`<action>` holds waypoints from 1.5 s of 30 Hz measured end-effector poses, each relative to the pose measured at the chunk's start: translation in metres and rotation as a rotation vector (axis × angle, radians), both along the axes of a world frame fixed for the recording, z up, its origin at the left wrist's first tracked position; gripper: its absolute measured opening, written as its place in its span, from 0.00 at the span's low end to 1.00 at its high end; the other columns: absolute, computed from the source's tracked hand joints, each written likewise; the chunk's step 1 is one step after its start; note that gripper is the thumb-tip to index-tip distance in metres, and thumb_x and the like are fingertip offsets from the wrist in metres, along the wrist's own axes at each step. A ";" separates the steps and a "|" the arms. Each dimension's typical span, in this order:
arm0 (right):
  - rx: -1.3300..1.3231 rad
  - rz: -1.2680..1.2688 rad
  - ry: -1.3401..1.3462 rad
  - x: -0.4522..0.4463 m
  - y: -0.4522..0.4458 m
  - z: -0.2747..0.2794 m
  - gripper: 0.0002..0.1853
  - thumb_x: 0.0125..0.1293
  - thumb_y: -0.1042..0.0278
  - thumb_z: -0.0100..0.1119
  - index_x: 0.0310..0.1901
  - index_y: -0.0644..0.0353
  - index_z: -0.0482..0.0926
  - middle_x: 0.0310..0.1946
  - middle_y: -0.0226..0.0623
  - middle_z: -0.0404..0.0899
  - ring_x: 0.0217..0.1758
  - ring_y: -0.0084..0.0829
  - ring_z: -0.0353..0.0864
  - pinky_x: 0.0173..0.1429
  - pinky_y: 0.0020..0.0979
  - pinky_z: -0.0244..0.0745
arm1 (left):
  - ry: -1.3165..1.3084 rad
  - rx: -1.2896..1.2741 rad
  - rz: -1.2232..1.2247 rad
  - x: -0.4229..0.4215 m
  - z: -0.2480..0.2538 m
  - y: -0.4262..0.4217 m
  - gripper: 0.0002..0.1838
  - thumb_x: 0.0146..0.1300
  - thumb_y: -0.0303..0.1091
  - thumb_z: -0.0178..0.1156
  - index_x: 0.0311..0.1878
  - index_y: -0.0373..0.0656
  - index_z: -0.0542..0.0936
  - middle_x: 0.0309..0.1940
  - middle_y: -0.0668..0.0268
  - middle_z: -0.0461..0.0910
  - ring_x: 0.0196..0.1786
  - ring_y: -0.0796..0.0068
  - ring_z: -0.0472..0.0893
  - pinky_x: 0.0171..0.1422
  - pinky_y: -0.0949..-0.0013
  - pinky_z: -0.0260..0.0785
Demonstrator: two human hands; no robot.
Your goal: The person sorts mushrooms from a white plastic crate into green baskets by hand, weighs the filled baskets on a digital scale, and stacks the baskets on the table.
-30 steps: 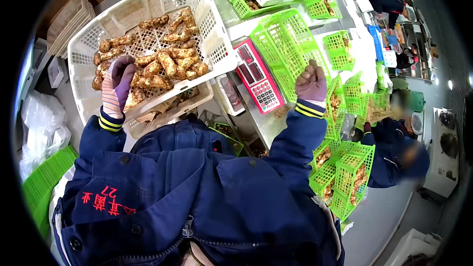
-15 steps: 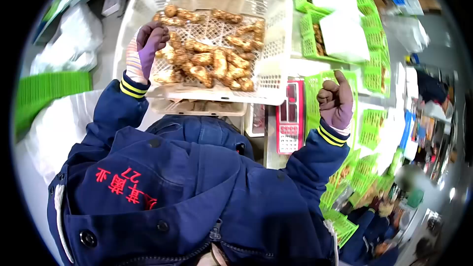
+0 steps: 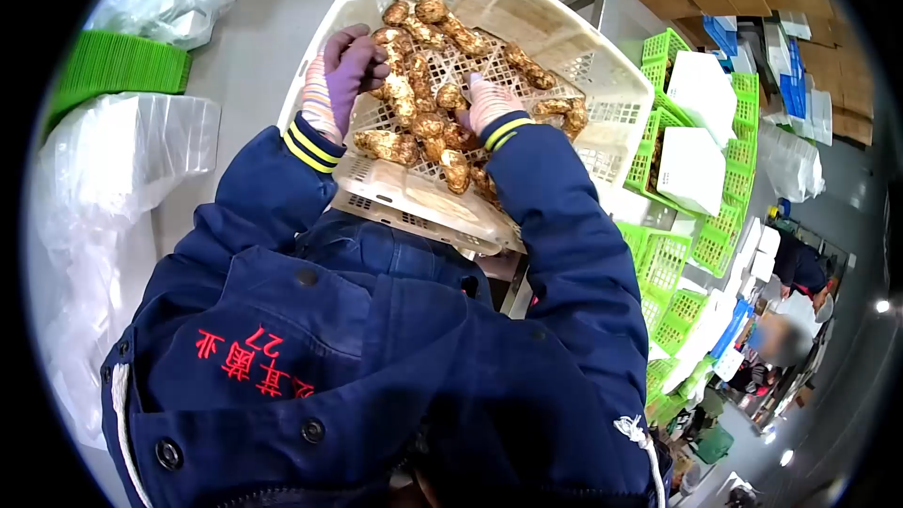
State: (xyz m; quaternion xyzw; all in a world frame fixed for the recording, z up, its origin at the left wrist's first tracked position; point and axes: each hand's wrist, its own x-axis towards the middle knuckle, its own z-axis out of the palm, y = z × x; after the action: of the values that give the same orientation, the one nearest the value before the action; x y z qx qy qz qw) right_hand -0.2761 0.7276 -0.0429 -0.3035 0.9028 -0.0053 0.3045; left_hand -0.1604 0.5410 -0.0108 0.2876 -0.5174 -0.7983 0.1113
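Right hand [image 3: 493,103] has moved into the crate [image 3: 513,0], grip hidden; left hand [image 3: 348,71] curls at its left side, hold unclear; crowding could bruise mushrooms [image 3: 387,147].

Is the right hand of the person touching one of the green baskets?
No, the right hand is down inside the white crate, among the brown mushrooms.

The underside of the right hand [image 3: 491,102] is hidden, seemingly over mushrooms [image 3: 384,147]. White boxes [image 3: 703,94] partly cover green baskets [image 3: 656,55]; a distant head [image 3: 780,341] is blurred.
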 end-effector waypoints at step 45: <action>-0.949 -0.422 -0.361 0.003 -0.015 0.045 0.15 0.61 0.69 0.57 0.50 0.61 0.76 0.38 0.37 0.81 0.38 0.29 0.79 0.44 0.28 0.74 | 0.199 0.544 -0.177 0.003 -0.016 -0.001 0.16 0.62 0.28 0.56 0.54 0.38 0.73 0.46 0.64 0.78 0.49 0.74 0.78 0.55 0.70 0.72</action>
State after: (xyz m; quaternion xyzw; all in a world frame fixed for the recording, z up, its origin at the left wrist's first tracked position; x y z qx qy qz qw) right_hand -0.2731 0.7126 0.0020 -0.2142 0.7761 -0.5248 0.2764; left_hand -0.1575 0.5397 -0.0266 0.1810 -0.2943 -0.9384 0.0102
